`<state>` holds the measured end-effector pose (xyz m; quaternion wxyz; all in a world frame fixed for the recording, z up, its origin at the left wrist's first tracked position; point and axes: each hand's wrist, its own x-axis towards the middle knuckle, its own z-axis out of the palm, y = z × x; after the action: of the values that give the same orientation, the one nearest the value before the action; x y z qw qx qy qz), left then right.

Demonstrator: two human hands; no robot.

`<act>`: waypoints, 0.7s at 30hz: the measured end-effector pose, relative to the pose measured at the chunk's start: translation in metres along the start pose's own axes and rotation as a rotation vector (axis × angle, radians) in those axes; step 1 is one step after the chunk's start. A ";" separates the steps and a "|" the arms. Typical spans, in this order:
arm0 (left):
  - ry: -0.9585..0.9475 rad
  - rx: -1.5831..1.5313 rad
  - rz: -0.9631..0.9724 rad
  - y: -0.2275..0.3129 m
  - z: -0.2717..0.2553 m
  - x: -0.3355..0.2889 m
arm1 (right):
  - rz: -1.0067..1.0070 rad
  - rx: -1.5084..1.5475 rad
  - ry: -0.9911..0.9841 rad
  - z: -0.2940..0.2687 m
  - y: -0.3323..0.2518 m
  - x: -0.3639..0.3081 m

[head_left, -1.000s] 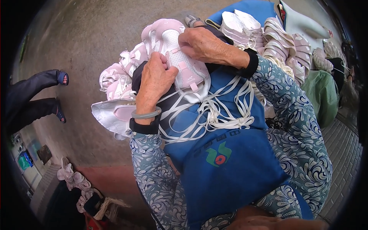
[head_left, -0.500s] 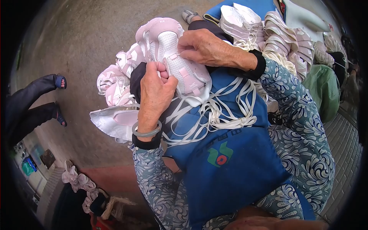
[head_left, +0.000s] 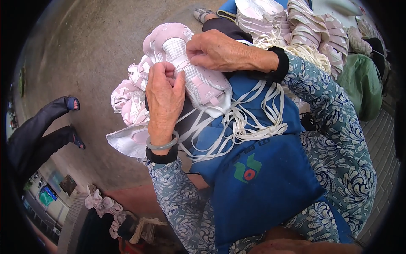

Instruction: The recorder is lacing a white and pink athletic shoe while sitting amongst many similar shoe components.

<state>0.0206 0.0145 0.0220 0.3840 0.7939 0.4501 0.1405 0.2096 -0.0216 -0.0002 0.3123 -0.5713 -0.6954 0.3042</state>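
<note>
A pink and white mesh shoe upper (head_left: 198,80) lies over my lap, toe end pointing away. My left hand (head_left: 165,91) is closed in a pinch at its left edge, thumb and forefinger together. From the right my right hand (head_left: 209,50) reaches across it, fingers curled down onto the middle of the upper; what they pinch is hidden. Beneath the near end, a loose bundle of white shoelaces (head_left: 249,127) spreads over my blue apron (head_left: 262,186). Other pink and white uppers (head_left: 129,99) hang together beyond my left hand.
At the upper right stand stacked shoe uppers (head_left: 306,25) with cream laces, beside a green bag (head_left: 361,86). Another person's dark-trousered legs (head_left: 42,127) in sandals are at the left. More uppers (head_left: 103,205) lie at the lower left, near a brick edge.
Both hands have shifted slightly left in the picture along with the shoe upper, and the view has turned a little. They keep their pinching poses over the upper.
</note>
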 end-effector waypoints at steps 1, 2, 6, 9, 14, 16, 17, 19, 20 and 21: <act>-0.008 -0.004 0.000 0.000 0.002 0.001 | 0.009 0.000 0.000 0.000 0.002 -0.001; 0.014 0.041 0.064 0.000 0.000 0.001 | 0.000 0.013 -0.001 0.002 0.001 0.000; 0.051 0.156 0.232 -0.005 0.000 0.003 | 0.027 0.038 -0.065 0.002 -0.001 0.004; 0.040 0.193 0.302 -0.004 0.006 0.006 | 0.107 0.005 -0.162 -0.003 0.002 0.000; 0.070 0.287 0.386 -0.002 0.005 0.006 | -0.133 -0.072 -0.004 0.000 0.004 -0.001; 0.052 0.280 0.361 -0.002 0.003 0.005 | -0.114 -0.092 0.018 0.007 0.001 0.000; 0.053 0.276 0.362 -0.003 0.004 0.006 | -0.094 -0.122 0.041 0.008 0.001 0.000; 0.062 0.256 0.369 -0.005 0.005 0.007 | -0.091 -0.112 0.038 0.006 0.002 0.000; 0.061 0.256 0.368 -0.005 0.006 0.007 | -0.090 -0.098 0.036 0.005 0.002 0.000; 0.059 0.256 0.361 -0.004 0.006 0.007 | -0.091 -0.097 0.035 0.004 0.002 0.000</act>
<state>0.0253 0.0192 0.0141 0.2354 0.8994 0.3260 0.1717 0.2072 -0.0214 -0.0042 0.3097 -0.5589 -0.7289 0.2458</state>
